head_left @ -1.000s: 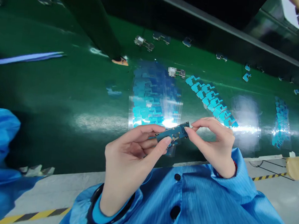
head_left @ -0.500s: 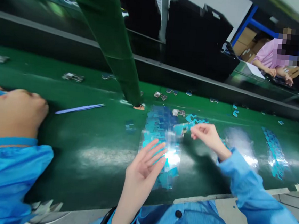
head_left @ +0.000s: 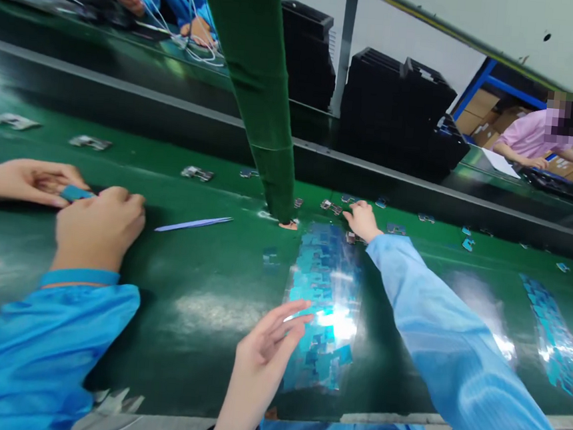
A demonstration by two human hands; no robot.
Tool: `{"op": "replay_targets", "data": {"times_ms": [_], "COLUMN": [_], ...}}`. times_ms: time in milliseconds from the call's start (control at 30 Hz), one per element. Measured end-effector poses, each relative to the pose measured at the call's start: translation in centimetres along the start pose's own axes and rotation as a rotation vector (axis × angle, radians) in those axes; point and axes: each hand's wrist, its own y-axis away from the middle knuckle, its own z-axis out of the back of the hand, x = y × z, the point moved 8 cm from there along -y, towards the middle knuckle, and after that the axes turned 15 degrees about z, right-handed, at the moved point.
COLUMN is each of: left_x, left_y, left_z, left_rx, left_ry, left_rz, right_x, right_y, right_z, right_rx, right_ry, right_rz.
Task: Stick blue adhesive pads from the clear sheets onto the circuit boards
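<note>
My left hand (head_left: 269, 347) is open, palm turned to the right, its fingers stretched over the left side of a clear sheet of blue film pieces (head_left: 321, 278). Farther forward, my right hand (head_left: 363, 220) is palm down over the green belt surface, with its fingers curled. Its fingertips are partly hidden, and I cannot make out what they hold. Just left of them is a small metal-and-board part (head_left: 330, 207). Another metal part (head_left: 351, 237) shows beneath the hand, and a blue-topped piece (head_left: 395, 230) is right of the wrist.
A co-worker's hands (head_left: 99, 225) hold a blue item at left. Blue tweezers (head_left: 194, 224) lie between us. A green fabric-covered post (head_left: 274, 127) comes down near the film sheet. Several small parts line the far side; another film sheet (head_left: 552, 332) lies at right.
My right hand has moved forward and left from above the film sheet to the row of parts; the blue piece it pinched is out of sight. My left hand stays near the sheet.
</note>
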Motion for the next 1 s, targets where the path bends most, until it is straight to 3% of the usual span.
{"op": "replay_targets", "data": {"times_ms": [67,167,267,400,500,633,733,867,1000], "left_x": [0.3,0.5,0.4,0.7,1.1,1.3,1.6,1.8,1.9], "left_y": [0.0,0.2,0.3,-0.1,-0.5,-1.0,-1.2,-0.3,1.0], "left_z": [-0.1,0.5,2.0,3.3,2.7,0.9,0.5,0.8,0.6], "left_rx": [0.009,-0.009,-0.083,-0.141,-0.131,-0.087,-0.082,0.033,0.178], "left_ry": [-0.019,-0.040,-0.012,-0.018,-0.010,0.089,0.058,-0.048,-0.231], "left_rz": [-0.008,-0.007,-0.026,-0.014,0.002,-0.016,0.012,0.039,0.067], "right_x": [1.8,2.4,1.8,2.5,5.2,9.4,11.0,11.9,13.1], "right_y": [-2.0,-3.6,-4.0,-2.7,2.0,12.6,18.7,21.5,22.4], "right_z": [-2.2,-3.5,-3.1,-0.6,0.9,0.7,0.4,-0.3,-0.9], "right_rx": [0.030,0.033,0.023,-0.006,-0.018,0.154,0.220,0.327,0.509], "right_ry": [0.004,-0.015,-0.083,-0.243,-0.391,-0.617,-0.927,-1.041,-1.064], "right_rz": [0.013,-0.011,-0.014,0.069,0.170,0.275,0.204,0.112,0.161]}}
